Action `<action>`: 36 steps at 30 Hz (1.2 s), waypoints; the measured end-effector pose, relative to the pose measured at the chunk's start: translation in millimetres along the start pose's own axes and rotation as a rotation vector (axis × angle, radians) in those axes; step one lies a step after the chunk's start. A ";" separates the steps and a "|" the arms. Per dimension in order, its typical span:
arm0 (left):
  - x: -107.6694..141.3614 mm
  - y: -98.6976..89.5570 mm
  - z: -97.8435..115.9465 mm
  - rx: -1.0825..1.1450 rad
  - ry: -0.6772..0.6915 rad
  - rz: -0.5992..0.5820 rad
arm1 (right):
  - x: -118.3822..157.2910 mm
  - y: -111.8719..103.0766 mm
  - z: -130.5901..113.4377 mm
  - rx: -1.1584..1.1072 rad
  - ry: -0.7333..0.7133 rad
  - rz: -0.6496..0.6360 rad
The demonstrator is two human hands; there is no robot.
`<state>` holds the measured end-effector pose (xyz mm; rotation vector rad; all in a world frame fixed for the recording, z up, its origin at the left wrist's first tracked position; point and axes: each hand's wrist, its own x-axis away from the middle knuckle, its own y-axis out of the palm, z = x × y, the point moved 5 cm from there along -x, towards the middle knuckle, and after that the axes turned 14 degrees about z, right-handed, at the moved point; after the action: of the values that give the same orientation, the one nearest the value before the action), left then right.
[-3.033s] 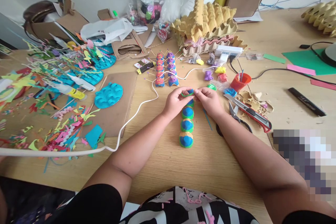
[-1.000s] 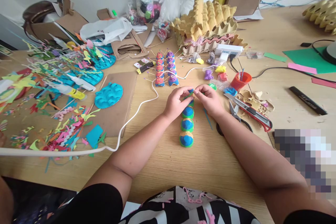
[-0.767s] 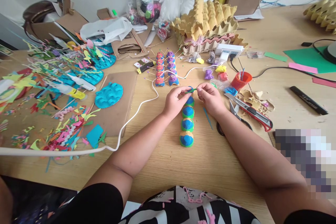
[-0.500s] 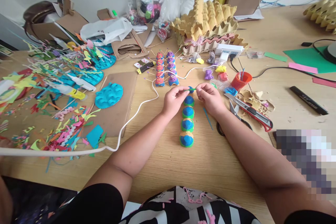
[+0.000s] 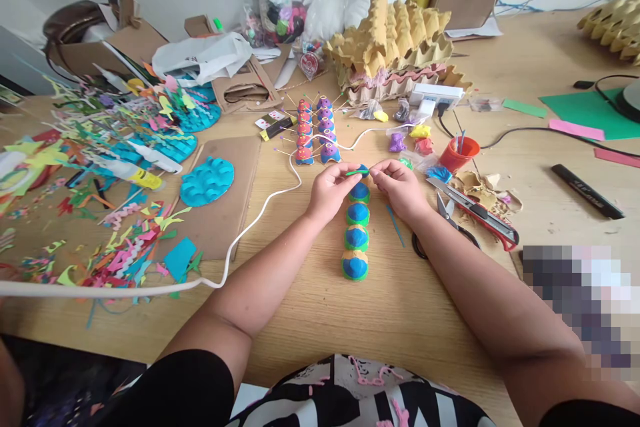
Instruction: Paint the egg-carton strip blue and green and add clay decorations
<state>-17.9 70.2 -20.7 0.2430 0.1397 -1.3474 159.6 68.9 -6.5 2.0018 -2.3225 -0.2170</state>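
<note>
A row of egg-carton cups point(image 5: 357, 238), painted blue with green rims, stands on the table in front of me. Above its far end, my left hand point(image 5: 330, 190) pinches a thin green strip point(image 5: 354, 173), perhaps of modelling clay. My right hand point(image 5: 399, 188) is on the other side of the far cup, thumb and forefinger pressed together near it. Whatever those right fingers hold, if anything, is too small to make out. A thin blue stick point(image 5: 395, 225) lies right of the row.
Scissors point(image 5: 447, 213) and a red box cutter point(image 5: 485, 217) lie by my right forearm. Behind stand a red cup point(image 5: 460, 155), bags of coloured clay point(image 5: 397, 142) and two decorated carton rows point(image 5: 327, 127). A white cable point(image 5: 270, 203) crosses the left side, near paper scraps point(image 5: 135, 247).
The green strip spanned both hands before; now it is in the left fingers only. My right fingertips have drawn slightly apart from it.
</note>
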 end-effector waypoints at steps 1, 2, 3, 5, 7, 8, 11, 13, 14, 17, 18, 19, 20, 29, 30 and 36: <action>0.2 0.1 0.2 -0.001 0.002 -0.004 | 0.6 0.2 -0.1 -0.002 0.007 -0.001; 0.4 0.1 0.6 -0.003 0.006 -0.007 | 1.1 0.4 -0.3 -0.005 0.013 -0.001; 0.6 0.1 1.2 -0.007 0.012 -0.006 | 1.6 0.7 -0.6 -0.009 0.017 -0.002; 0.9 -0.1 2.4 -0.019 0.024 0.000 | 2.2 1.0 -1.6 -0.019 0.021 -0.001; 1.2 -0.2 3.4 -0.027 0.027 0.007 | 2.7 1.0 -2.6 -0.023 0.021 -0.001; 1.3 -0.4 3.9 -0.026 0.027 0.011 | 2.9 1.0 -2.9 -0.021 0.022 -0.003; 1.3 -0.7 5.6 -0.003 0.020 0.016 | 3.8 0.9 -3.8 -0.002 0.012 -0.010; 1.0 -1.1 6.5 0.001 0.013 0.019 | 4.5 1.1 -4.6 0.019 -0.009 -0.017; 0.8 -1.3 6.7 -0.006 0.011 0.020 | 4.7 1.2 -4.9 0.025 -0.019 -0.020; 0.4 -2.5 8.1 -0.032 0.018 0.031 | 4.2 1.5 -4.3 0.009 -0.029 -0.027; 0.5 -2.7 9.1 -0.037 0.022 0.034 | 3.6 1.5 -3.6 -0.006 -0.025 -0.026; 0.6 -2.8 10.2 -0.040 0.025 0.036 | 2.8 1.4 -2.7 -0.025 -0.020 -0.025; 0.9 -2.8 11.6 -0.042 0.026 0.038 | 1.8 1.3 -1.8 -0.044 -0.012 -0.024; 2.5 -1.7 18.3 -0.004 -0.008 0.061 | -1.0 1.2 0.9 -0.086 0.017 0.004; 2.2 -1.6 17.4 0.002 -0.010 0.061 | -0.7 0.9 0.5 -0.074 0.009 0.007; 1.7 -0.7 12.5 0.041 -0.005 0.036 | 4.3 0.9 -6.8 0.065 -0.057 -0.014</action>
<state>-18.8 65.3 -9.0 0.2754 0.1030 -1.3163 159.1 64.3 0.2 2.0691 -2.3804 -0.2042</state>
